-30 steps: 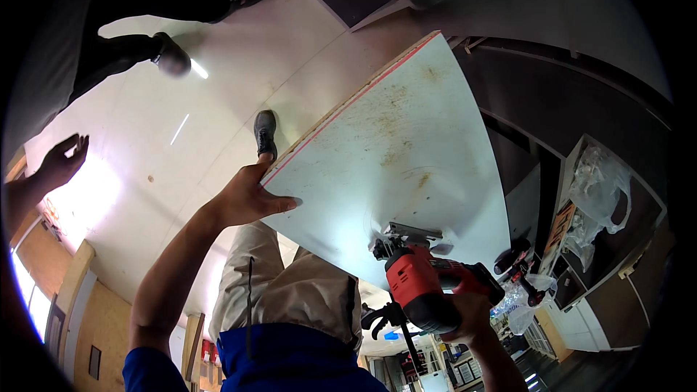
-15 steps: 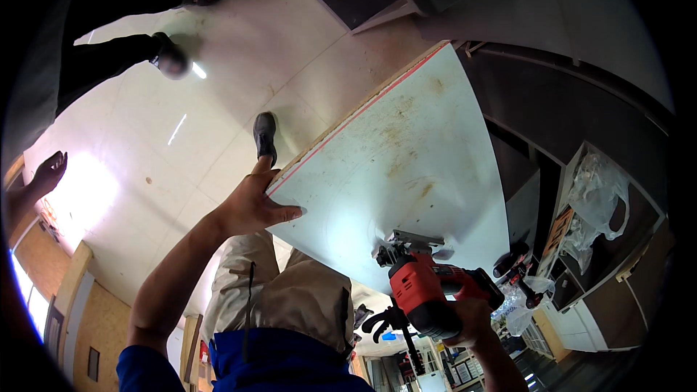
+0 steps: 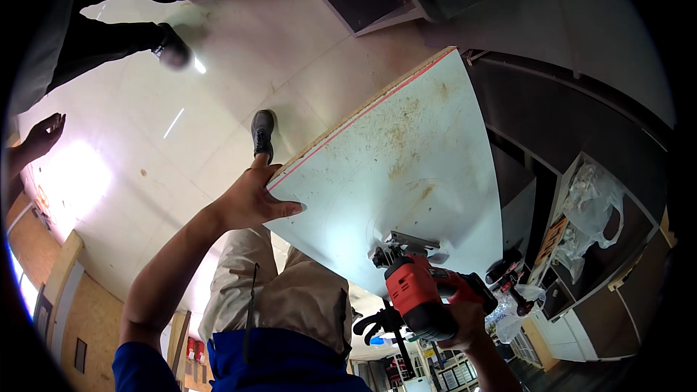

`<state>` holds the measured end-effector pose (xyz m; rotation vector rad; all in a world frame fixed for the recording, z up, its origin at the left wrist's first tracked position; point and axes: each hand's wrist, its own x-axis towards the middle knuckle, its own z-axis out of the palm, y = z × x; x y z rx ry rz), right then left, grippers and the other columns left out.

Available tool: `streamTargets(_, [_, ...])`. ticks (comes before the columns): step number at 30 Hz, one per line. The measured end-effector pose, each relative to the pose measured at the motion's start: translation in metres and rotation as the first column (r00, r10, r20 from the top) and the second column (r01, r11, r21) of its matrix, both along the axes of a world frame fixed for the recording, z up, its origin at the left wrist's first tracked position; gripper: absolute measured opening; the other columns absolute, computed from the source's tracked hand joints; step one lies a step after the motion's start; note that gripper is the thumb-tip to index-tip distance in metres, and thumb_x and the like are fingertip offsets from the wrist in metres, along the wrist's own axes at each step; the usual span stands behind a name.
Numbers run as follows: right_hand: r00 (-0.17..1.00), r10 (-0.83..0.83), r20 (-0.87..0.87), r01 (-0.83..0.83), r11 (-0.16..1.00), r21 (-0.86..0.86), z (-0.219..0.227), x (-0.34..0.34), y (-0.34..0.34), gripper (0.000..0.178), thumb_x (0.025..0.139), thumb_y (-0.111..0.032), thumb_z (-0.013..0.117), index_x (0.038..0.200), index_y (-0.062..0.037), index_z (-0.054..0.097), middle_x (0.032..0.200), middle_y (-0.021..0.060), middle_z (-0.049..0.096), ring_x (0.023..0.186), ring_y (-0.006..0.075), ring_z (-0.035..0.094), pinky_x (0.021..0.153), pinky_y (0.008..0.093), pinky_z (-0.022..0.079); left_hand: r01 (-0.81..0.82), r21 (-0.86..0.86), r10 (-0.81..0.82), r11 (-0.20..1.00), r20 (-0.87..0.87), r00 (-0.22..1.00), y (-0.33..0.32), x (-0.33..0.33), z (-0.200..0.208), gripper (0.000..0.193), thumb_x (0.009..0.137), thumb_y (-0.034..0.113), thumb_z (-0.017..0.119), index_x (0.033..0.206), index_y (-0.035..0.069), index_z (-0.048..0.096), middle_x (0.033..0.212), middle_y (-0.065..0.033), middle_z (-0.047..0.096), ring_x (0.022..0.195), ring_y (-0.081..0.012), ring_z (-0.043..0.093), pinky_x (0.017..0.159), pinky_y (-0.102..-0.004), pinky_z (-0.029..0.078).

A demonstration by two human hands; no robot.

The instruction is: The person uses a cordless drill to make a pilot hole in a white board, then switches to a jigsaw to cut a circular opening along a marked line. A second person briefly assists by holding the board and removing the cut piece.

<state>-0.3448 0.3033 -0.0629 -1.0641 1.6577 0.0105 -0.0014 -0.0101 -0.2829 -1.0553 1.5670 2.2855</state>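
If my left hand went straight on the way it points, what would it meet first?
The white board: your left hand holds it by the edge, so going on would probably press into that edge at once. Depth beneath is hard to judge.

The left hand (image 3: 254, 197) has most fingers hidden behind the white panel (image 3: 363, 167). The red jigsaw (image 3: 417, 294), its blade indiscernible, covers part of the right hand (image 3: 466, 321). Far left, a co-worker's legs (image 3: 102, 47) are cut off; one shoe (image 3: 173, 49) is blurred.
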Motion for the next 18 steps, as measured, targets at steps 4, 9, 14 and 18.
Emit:
streamTargets(4, [0.999, -0.002, 0.055, -0.011, 0.975, 0.223, 0.0057, -0.006, 0.0128, 0.068, 0.062, -0.02, 0.089, 0.122, 0.0036, 0.066, 0.117, 0.0151, 0.072, 0.11, 0.0261, 0.069, 0.102, 0.0386, 0.049, -0.018, -0.007, 0.018, 1.0, -0.026, 0.999, 0.002, -0.0002, -0.0023, 0.057, 0.084, 0.028, 0.086, 0.132, 0.004, 0.065, 0.118, -0.0178, 0.052, 0.121, -0.0293, 0.048, 0.106, -0.0393, 0.044])
streamTargets(9, [0.998, -0.027, 0.053, 0.013, 0.969, 0.248, 0.0066, -0.0065, 0.0112, 0.068, 0.061, -0.021, 0.089, 0.121, 0.0021, 0.067, 0.118, 0.0155, 0.072, 0.111, 0.0262, 0.069, 0.103, 0.038, 0.049, -0.023, 0.004, 0.023, 1.0, -0.016, 1.0, 0.0002, -0.0016, 0.0016, 0.054, 0.083, 0.027, 0.087, 0.128, 0.003, 0.067, 0.11, -0.0148, 0.059, 0.117, -0.0272, 0.045, 0.104, -0.0388, 0.043])
streamTargets(14, [1.0, 0.003, 0.022, -0.008, 0.972, 0.234, 0.0075, -0.002, 0.0105, 0.067, 0.061, -0.02, 0.09, 0.121, 0.0016, 0.067, 0.118, 0.0157, 0.072, 0.11, 0.0275, 0.069, 0.103, 0.0375, 0.049, -0.029, 0.024, 0.029, 0.999, -0.024, 0.999, -0.0002, -0.0039, 0.0028, 0.055, 0.083, 0.027, 0.087, 0.128, 0.003, 0.067, 0.109, -0.0144, 0.058, 0.115, -0.0269, 0.046, 0.104, -0.0386, 0.043])
streamTargets(18, [1.0, -0.008, 0.027, 0.001, 0.971, 0.238, 0.0084, 0.0016, 0.0069, 0.065, 0.063, -0.017, 0.089, 0.121, 0.0016, 0.067, 0.118, 0.0154, 0.072, 0.111, 0.0276, 0.069, 0.103, 0.0375, 0.049, -0.023, -0.012, 0.022, 1.0, -0.029, 0.999, 0.0017, -0.0016, -0.0003, 0.056, 0.083, 0.028, 0.087, 0.129, 0.003, 0.067, 0.111, -0.0152, 0.055, 0.115, -0.0269, 0.046, 0.104, -0.0385, 0.043])
